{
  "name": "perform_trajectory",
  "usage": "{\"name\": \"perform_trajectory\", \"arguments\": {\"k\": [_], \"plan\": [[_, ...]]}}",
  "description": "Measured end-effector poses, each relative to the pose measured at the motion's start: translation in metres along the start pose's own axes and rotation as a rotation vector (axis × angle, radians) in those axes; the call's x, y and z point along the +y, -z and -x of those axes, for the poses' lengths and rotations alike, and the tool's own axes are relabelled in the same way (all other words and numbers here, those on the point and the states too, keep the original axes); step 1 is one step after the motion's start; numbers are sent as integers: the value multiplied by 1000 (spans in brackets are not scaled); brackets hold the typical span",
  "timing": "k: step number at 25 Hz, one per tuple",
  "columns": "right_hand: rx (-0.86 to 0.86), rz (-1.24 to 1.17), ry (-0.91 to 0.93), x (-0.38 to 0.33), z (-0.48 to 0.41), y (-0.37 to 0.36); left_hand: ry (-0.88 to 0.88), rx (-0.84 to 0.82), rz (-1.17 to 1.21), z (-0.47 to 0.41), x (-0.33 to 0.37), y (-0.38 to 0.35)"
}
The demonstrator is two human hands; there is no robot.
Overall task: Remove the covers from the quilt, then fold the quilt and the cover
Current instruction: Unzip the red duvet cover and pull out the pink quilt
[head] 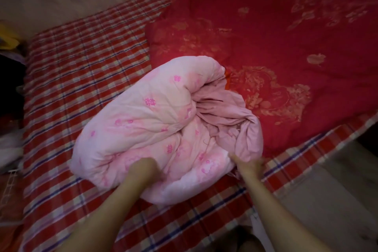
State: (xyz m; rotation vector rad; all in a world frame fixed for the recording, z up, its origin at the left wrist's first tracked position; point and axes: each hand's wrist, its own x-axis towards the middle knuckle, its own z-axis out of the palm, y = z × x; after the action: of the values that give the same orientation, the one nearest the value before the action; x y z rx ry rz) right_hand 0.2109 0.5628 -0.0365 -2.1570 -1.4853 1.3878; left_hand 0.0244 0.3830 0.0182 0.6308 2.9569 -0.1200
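Our left hand (143,168) presses into the near edge of the folded pink quilt (155,120) on the bed (81,71); our right hand (250,166) touches its right corner. We cannot tell either grip. The red cover (286,47) lies just behind.

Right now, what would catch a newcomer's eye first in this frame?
A bundled pink quilt sits mid-frame on the red plaid sheet, with the left hand and right hand at its near edge. Behind it, to the right, spreads red floral bedding with gold patterns.
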Motion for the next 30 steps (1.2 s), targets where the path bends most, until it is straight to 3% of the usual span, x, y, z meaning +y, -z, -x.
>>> {"name": "perform_trajectory", "arguments": {"k": [1,3,4,5,7,10,14,18,21,23,24,25,27,28,29,30], "plan": [[-25,-73,-2,14,6,-4,-177,-64,-8,3,18,-6],[-9,-197,10,31,13,-10,-455,-370,-64,20,59,-23],[9,-235,11,35,13,-13,-515,-387,-74,30,69,-31],[3,-261,2,35,11,-15,-483,-382,-60,32,73,-40],[-45,-277,-13,30,7,-17,-387,-530,84,26,74,-41],[-4,-26,181,2,-10,-4,-293,-730,509,-13,73,3],[252,283,471,-68,-58,86,-356,-584,839,-63,12,94],[395,352,477,-155,-103,143,-285,-629,766,-78,-19,106],[199,405,390,-185,-108,125,-206,-831,779,-88,-15,116],[22,419,353,-203,-100,106,-257,-995,674,-100,-6,130],[-68,423,366,-214,-92,94,-303,-979,620,-108,4,135],[-166,427,410,-225,-87,81,-329,-826,595,-118,17,140],[-374,405,503,-244,-79,45,-387,-259,534,-145,52,147],[-466,423,524,-257,-77,23,-448,-59,474,-160,75,150],[-543,458,567,-266,-78,3,-508,27,393,-170,98,153],[-598,465,557,-273,-81,-17,-534,4,319,-182,120,148]]}}
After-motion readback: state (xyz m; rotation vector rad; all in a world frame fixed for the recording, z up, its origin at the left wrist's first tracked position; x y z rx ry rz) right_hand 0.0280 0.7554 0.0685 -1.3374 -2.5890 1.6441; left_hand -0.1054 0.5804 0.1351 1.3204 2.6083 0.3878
